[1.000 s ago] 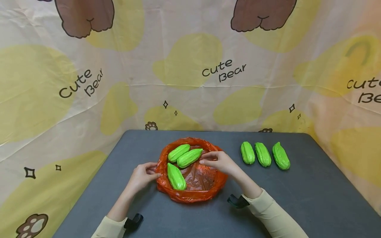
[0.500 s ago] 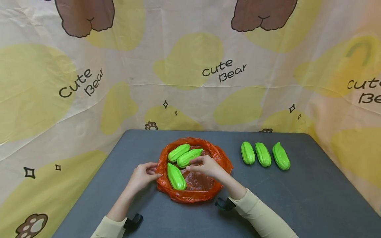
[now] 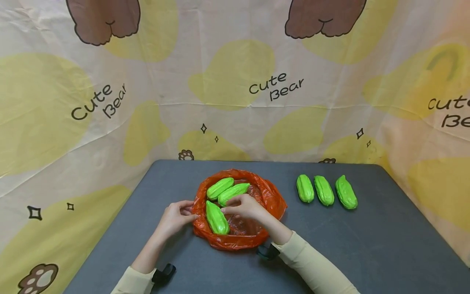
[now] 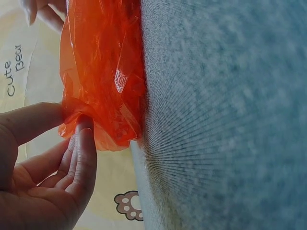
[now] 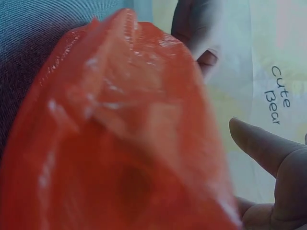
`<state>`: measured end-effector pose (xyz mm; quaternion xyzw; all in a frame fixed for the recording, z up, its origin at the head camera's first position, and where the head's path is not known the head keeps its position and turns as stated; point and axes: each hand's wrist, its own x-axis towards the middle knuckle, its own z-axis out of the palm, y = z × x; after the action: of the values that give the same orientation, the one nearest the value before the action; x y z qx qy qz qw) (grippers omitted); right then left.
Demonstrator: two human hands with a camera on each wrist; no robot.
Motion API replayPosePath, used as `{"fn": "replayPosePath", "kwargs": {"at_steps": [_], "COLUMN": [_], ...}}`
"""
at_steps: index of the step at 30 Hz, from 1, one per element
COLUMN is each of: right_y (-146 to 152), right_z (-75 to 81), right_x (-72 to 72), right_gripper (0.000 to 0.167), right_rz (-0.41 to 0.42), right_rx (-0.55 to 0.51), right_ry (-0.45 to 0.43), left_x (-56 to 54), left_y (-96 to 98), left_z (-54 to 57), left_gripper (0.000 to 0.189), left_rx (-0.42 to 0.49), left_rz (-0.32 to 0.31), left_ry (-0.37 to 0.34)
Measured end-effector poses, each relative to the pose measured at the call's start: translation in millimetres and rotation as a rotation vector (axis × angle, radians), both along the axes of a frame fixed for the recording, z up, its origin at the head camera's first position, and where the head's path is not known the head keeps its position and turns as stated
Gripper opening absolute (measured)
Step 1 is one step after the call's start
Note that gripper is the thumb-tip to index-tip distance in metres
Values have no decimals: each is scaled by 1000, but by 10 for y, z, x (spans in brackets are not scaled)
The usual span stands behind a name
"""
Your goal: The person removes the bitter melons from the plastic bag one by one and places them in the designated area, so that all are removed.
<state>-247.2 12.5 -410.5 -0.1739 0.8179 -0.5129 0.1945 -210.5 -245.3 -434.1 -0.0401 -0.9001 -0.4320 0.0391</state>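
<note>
A red plastic bag [image 3: 240, 243] sits on the grey table, its mouth spread wide and facing up. Inside it lie three ribbed, bright green gourd-like vegetables: one at the back [image 3: 219, 188], one beside it [image 3: 235, 191], and one at the front left [image 3: 216, 218]. My left hand [image 3: 177, 218] pinches the bag's left rim between thumb and fingers, as the left wrist view also shows. Over the bag's opening hovers my right hand [image 3: 247, 207], thumb and fingers apart, fingertips close above the front left vegetable. In the right wrist view the bag hides most of that hand's fingers.
Three more green vegetables [image 3: 305, 188] [image 3: 324, 190] [image 3: 346, 192] stand in a row on the table [image 3: 367, 245], to the right of the bag. A printed cloth [image 3: 227, 90] hangs behind the table and along its sides.
My right hand has moved left across the bag's opening, from its right rim to the front left vegetable. The bag's right rim has spread outward. My left hand stays in place.
</note>
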Motion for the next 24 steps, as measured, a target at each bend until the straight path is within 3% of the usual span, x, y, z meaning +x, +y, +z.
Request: {"fn": "replayPosePath", "kwargs": {"at_steps": [16,24], "right_y": [-131,-246], "right_z": [-134,-208], "right_x": [-3,4], "right_gripper": [44,52], "right_rz": [12,-22], "right_rx": [50,119], "right_ry": [-32,-43], "left_x": [8,10], "left_y": [11,28], "left_z": [-3,2], "left_gripper": [44,44], "left_rx": [13,12], "left_rz": [3,7], "left_ry": [-11,-10]}}
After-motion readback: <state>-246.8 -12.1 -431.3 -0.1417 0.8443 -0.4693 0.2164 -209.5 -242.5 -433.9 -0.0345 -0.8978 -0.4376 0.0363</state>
